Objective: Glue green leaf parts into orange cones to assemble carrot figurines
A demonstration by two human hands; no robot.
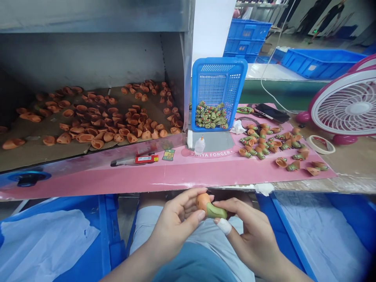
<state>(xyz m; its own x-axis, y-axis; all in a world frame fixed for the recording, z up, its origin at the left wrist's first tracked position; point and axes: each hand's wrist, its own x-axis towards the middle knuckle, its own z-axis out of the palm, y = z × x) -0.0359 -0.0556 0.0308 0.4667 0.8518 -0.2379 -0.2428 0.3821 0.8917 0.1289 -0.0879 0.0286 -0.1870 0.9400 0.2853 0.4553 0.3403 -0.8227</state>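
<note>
Above my lap, both hands hold one small figurine with an orange cup-like part and a green part (216, 211). My left hand (179, 217) pinches its orange end between thumb and fingers. On the green end are the fingertips of my right hand (249, 231), whose thumb has a white wrapping. Several similar joined orange-and-green pieces (261, 147) lie on the pink mat (164, 174) to the right. Small green pieces with red spots (210, 115) fill the bottom of a tilted blue basket (242, 78). Many orange cup-like pieces (108, 125) are spread inside the metal booth at left.
A small translucent bottle (200, 145), a red lighter (146, 159) and a dark-tipped tool lie near the mat's middle. At right are a phone (272, 112), a tape roll (320, 145) and a pink-and-white fan (349, 107). Blue bins (108, 235) flank my legs. People stand far back.
</note>
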